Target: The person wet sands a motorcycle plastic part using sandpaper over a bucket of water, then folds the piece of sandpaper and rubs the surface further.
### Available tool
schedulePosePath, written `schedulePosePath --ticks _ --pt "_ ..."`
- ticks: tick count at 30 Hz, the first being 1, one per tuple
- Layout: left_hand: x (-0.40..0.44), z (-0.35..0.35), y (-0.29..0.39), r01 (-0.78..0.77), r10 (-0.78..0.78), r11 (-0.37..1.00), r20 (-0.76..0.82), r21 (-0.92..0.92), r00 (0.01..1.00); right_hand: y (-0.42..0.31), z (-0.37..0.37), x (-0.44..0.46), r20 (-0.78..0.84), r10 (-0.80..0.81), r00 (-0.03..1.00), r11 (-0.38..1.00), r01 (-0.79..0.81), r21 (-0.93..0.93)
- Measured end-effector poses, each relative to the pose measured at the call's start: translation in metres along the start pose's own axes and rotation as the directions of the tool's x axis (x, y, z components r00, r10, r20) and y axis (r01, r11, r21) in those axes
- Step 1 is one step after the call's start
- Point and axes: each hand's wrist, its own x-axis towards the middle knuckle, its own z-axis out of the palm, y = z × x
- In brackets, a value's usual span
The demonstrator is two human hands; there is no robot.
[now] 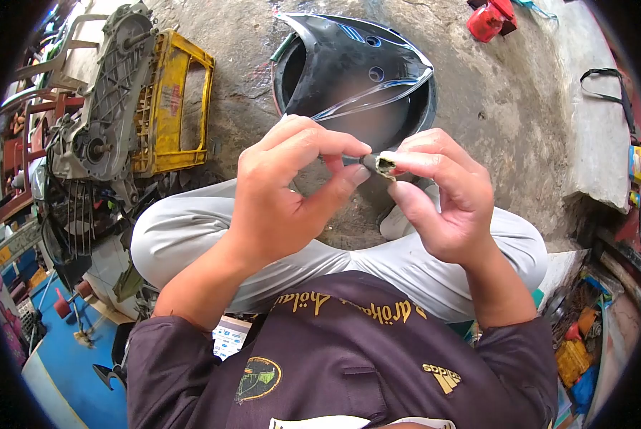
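Observation:
Both hands are raised close together above the lap. My left hand [285,189] pinches a small dark cylindrical piece [365,161] between thumb and fingertips. Touching it on the right is a small pale, ragged-edged piece with a dark inside [385,166], which my right hand [446,193] grips between thumb and index finger. Whether the two pieces are joined cannot be made out. Beyond the hands, a black glossy panel with blue and white stripes [349,61] rests in a round dark basin [426,114] holding cloudy water.
A yellow crate [203,107] and a grey metal engine casing [113,93] stand at the left. A red object [488,21] lies at the top right. On the pale ledge [592,136] is a black strap [605,72]. Assorted parts lie at lower right.

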Motion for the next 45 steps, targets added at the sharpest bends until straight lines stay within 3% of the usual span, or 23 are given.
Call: schedulePosePath --ticks 10,13,19,22,30,37,39,45 --pt "-0.001 -0.001 -0.002 0.067 -0.060 0.995 0.093 -0.077 0.994 0.002 -0.005 0.004 -0.013 0.025 1.000 1.000 -0.025 0.007" --pt "-0.001 -0.002 0.000 0.112 -0.100 0.991 0.147 -0.074 0.984 0.002 -0.007 0.004 0.029 -0.074 0.997 0.991 0.077 -0.109" --pt "0.001 0.002 0.002 0.086 -0.083 0.995 0.068 -0.044 0.994 0.004 -0.005 0.001 0.017 -0.050 0.999 0.992 0.052 -0.116" --pt "0.000 0.000 0.000 0.048 -0.041 0.997 0.106 -0.065 0.994 0.003 -0.005 0.001 0.012 -0.052 0.999 0.991 0.053 -0.120" --pt "-0.001 0.001 -0.001 0.088 -0.076 0.992 0.129 -0.092 0.989 0.006 -0.010 0.000 0.097 0.129 0.987 0.988 -0.136 0.069" --pt "-0.002 0.001 -0.002 0.141 -0.121 0.984 0.171 -0.112 0.978 0.004 -0.005 -0.003 0.047 0.185 0.982 0.982 -0.186 0.035" --pt "-0.002 0.003 -0.002 0.132 -0.117 0.987 0.160 -0.088 0.980 0.003 -0.002 -0.004 0.012 0.156 0.988 0.987 -0.155 -0.051" --pt "-0.003 0.003 -0.001 0.126 -0.118 0.991 0.134 -0.053 0.984 0.004 0.002 -0.006 -0.006 0.160 0.987 0.987 -0.160 0.028"
